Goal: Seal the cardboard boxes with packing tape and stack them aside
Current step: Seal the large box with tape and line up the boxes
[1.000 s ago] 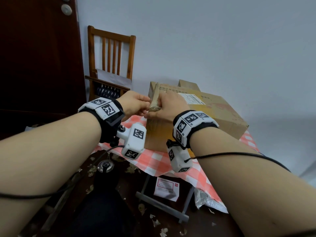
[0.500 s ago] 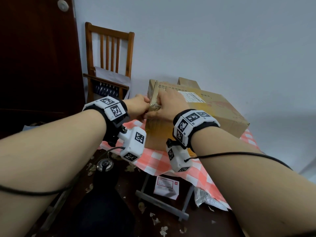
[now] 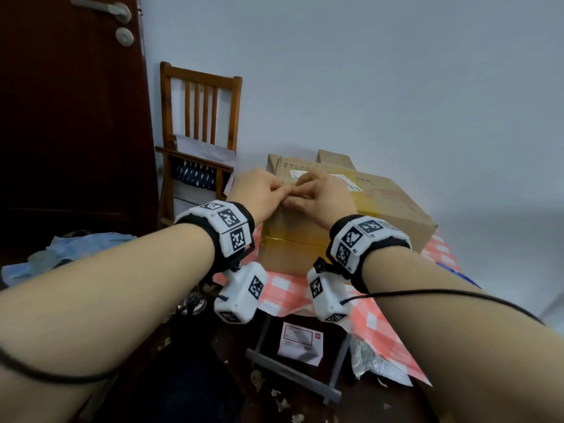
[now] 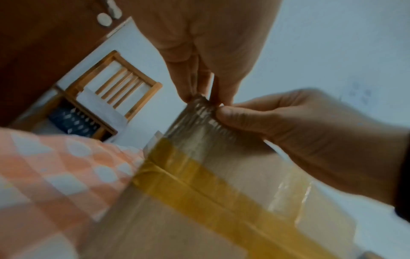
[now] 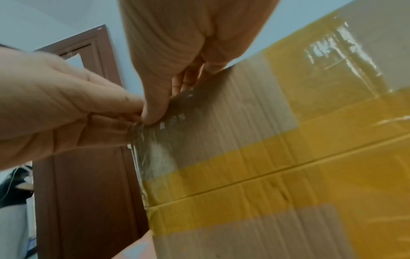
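Cardboard box (image 3: 369, 209) sits on the red-and-white checked tablecloth (image 3: 305, 293), a printed label on its top and bands of yellow-brown tape (image 5: 255, 168) crossing its near face along the flap seam. A strip of clear packing tape (image 4: 199, 122) runs up that near face at the box's left corner, wrinkled and bunched at its upper end by the top edge. Both hands meet at that bunched end, at the box's near top edge. The left hand (image 3: 259, 193) has its fingers curled, thumb and fingertips pinching the crumpled tape; the right hand (image 3: 317, 195) closes on the same spot from the other side, its thumb (image 5: 155, 112) pressed against the tape and the box edge, so the two grips touch each other. A smaller box (image 3: 334, 158) shows just behind the box. Left of the box stands a wooden chair (image 3: 200, 132), and beyond the chair a dark brown door (image 3: 70, 117).
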`<action>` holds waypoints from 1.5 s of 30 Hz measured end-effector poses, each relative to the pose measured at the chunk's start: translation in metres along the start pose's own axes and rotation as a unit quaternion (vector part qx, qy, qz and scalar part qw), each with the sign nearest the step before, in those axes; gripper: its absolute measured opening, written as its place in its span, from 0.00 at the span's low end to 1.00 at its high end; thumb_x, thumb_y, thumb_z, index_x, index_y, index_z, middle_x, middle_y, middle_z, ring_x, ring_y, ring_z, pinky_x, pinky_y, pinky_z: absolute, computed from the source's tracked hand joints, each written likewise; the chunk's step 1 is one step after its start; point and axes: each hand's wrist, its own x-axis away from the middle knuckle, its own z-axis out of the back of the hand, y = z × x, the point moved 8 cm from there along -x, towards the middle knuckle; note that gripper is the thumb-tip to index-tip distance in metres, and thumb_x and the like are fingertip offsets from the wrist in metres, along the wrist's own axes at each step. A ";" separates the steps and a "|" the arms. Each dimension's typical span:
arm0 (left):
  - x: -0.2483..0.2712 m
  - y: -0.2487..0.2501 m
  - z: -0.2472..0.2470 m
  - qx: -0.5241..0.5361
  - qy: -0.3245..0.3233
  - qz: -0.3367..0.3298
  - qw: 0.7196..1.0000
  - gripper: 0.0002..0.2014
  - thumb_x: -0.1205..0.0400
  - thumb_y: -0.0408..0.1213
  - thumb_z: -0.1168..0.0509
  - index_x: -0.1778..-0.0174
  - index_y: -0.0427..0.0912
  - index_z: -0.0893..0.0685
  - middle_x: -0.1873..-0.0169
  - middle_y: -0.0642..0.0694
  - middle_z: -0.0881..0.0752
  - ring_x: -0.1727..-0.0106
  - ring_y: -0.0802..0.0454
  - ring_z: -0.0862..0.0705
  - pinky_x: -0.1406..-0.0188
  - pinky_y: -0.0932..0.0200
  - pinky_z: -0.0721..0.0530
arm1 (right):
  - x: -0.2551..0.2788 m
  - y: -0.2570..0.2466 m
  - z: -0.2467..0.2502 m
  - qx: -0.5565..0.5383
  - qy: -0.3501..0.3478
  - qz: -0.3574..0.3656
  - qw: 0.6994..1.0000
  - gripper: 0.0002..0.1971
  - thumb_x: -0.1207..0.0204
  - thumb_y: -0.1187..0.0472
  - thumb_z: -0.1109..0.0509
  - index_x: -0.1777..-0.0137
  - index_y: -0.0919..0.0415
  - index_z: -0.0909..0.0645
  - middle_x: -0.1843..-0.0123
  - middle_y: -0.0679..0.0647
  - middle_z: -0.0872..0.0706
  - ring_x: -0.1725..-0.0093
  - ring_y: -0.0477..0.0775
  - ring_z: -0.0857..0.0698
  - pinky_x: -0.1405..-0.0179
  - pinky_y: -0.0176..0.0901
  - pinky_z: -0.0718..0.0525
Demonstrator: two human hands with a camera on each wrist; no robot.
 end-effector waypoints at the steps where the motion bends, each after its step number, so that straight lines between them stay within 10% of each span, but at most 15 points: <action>1: 0.003 0.000 -0.003 -0.022 -0.014 -0.014 1.000 0.17 0.16 0.46 0.38 0.50 0.38 0.09 0.51 0.38 0.11 0.48 0.43 0.14 0.43 0.47 0.18 | 0.002 -0.003 0.000 0.026 -0.010 0.011 1.000 0.15 0.24 0.51 0.28 0.42 0.58 0.12 0.36 0.51 0.18 0.39 0.52 0.20 0.39 0.43 0.24; 5: 0.013 -0.009 -0.009 -0.085 -0.060 -0.097 0.990 0.17 0.16 0.42 0.37 0.31 0.45 0.19 0.29 0.46 0.22 0.30 0.45 0.22 0.27 0.49 0.28 | 0.005 -0.010 0.003 0.042 -0.054 0.043 0.997 0.14 0.21 0.56 0.31 0.41 0.63 0.13 0.30 0.51 0.19 0.33 0.53 0.21 0.31 0.43 0.29; 13: -0.001 -0.013 0.000 -0.031 -0.014 -0.053 0.998 0.12 0.23 0.37 0.28 0.45 0.38 0.11 0.41 0.42 0.13 0.39 0.46 0.16 0.32 0.48 0.22 | 0.007 0.013 0.009 -0.072 0.026 -0.042 0.996 0.09 0.31 0.59 0.21 0.59 0.65 0.14 0.36 0.50 0.17 0.39 0.50 0.19 0.34 0.48 0.23; 17: -0.006 -0.002 -0.003 -0.081 -0.055 -0.086 0.991 0.19 0.23 0.41 0.29 0.36 0.41 0.15 0.31 0.47 0.20 0.35 0.46 0.20 0.31 0.48 0.25 | 0.007 0.005 0.000 -0.034 -0.017 -0.011 0.999 0.30 0.34 0.52 0.20 0.32 0.57 0.20 0.25 0.51 0.27 0.30 0.53 0.25 0.28 0.49 0.27; 22: -0.011 -0.019 -0.009 0.032 -0.077 -0.027 0.996 0.15 0.26 0.35 0.26 0.43 0.42 0.11 0.41 0.48 0.13 0.38 0.52 0.16 0.30 0.48 0.23 | 0.002 -0.003 -0.012 0.106 -0.077 0.030 0.991 0.21 0.24 0.52 0.28 0.31 0.54 0.19 0.23 0.46 0.27 0.26 0.51 0.28 0.27 0.47 0.29; 30: -0.008 -0.031 -0.003 0.178 -0.009 0.064 0.982 0.06 0.25 0.30 0.28 0.52 0.36 0.13 0.48 0.47 0.14 0.41 0.48 0.16 0.38 0.51 0.17 | 0.002 0.033 0.004 -0.284 0.028 -0.130 0.950 0.04 0.35 0.68 0.20 0.65 0.61 0.12 0.43 0.46 0.13 0.39 0.48 0.17 0.30 0.52 0.24; 35: -0.006 -0.029 -0.020 0.028 -0.048 0.132 0.990 0.22 0.15 0.50 0.43 0.39 0.34 0.18 0.51 0.42 0.16 0.47 0.42 0.17 0.49 0.57 0.20 | 0.000 0.016 -0.001 -0.089 -0.025 -0.068 0.993 0.29 0.34 0.50 0.20 0.33 0.57 0.18 0.27 0.51 0.22 0.29 0.51 0.24 0.25 0.46 0.29; 45: -0.015 -0.032 -0.018 -0.055 0.007 0.174 0.983 0.19 0.13 0.39 0.49 0.58 0.30 0.19 0.58 0.33 0.18 0.55 0.38 0.21 0.59 0.53 0.28 | -0.002 0.023 0.000 -0.193 -0.010 -0.092 0.977 0.08 0.28 0.62 0.25 0.52 0.64 0.10 0.36 0.51 0.14 0.36 0.49 0.18 0.33 0.42 0.24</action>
